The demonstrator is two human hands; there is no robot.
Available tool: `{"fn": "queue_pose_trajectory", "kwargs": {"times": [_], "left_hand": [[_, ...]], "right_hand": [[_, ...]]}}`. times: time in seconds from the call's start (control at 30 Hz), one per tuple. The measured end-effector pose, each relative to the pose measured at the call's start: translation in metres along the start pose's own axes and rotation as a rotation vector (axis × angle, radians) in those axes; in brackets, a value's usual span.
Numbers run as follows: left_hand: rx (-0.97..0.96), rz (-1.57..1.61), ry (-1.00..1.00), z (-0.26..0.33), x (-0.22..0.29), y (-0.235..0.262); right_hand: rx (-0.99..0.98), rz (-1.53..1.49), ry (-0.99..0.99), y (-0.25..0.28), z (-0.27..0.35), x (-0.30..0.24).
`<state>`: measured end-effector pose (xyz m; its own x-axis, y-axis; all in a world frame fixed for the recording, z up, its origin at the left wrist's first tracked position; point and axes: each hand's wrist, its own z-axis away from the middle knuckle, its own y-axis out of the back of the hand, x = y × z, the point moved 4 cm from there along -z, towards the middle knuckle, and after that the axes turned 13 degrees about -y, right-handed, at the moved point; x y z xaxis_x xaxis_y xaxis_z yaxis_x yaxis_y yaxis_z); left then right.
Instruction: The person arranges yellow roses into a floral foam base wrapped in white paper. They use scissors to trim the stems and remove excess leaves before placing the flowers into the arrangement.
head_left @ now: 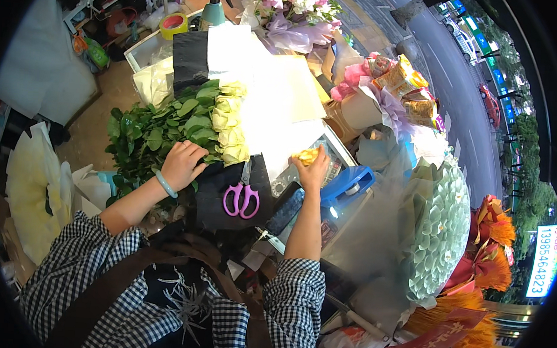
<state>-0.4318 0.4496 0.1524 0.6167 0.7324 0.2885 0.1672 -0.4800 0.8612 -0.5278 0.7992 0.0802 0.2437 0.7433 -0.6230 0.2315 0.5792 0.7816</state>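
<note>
A bunch of pale yellow-cream roses (230, 123) with dense green leaves (160, 128) lies on the table. My left hand (182, 162), a pale bracelet at its wrist, touches the lower leaves with fingers loosely bent and apart. Pinched in the fingers of my right hand (314, 170) is a small crumpled yellow piece (306, 155); its kind is unclear. Purple-handled scissors (242, 197) lie between my hands on a black sheet (216, 205), blades toward the roses. Beside my right wrist is a dark phone (285, 210).
White and cream paper (290, 85) covers the table's brightly lit middle. A spray bottle (216, 9) and yellow tape roll (173, 25) stand at the back. Right of my arm are a blue device (348, 188) and a large pale-green bouquet (441, 228). Wrapped flowers (292, 9) stand farther off.
</note>
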Motion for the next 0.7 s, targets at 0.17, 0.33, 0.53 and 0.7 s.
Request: {"fn": "queue_pose_trajectory", "kwargs": {"times": [0.17,0.33,0.53,0.7], "left_hand": [[0.044,-0.033,-0.010,0.001,0.003,0.003],[0.067,-0.019,0.000,0.001,0.003,0.003],[0.075,-0.008,0.022,0.000,0.003,0.003],[0.078,-0.010,0.016,0.000,0.003,0.005]], "right_hand": [[-0.043,-0.826,-0.221,0.027,0.036,-0.011],[-0.511,-1.644,-0.200,0.066,0.114,-0.053],[-0.957,-1.934,-0.216,0.084,0.172,-0.113],[-1.216,-2.006,-0.093,0.096,0.200,-0.150]]}}
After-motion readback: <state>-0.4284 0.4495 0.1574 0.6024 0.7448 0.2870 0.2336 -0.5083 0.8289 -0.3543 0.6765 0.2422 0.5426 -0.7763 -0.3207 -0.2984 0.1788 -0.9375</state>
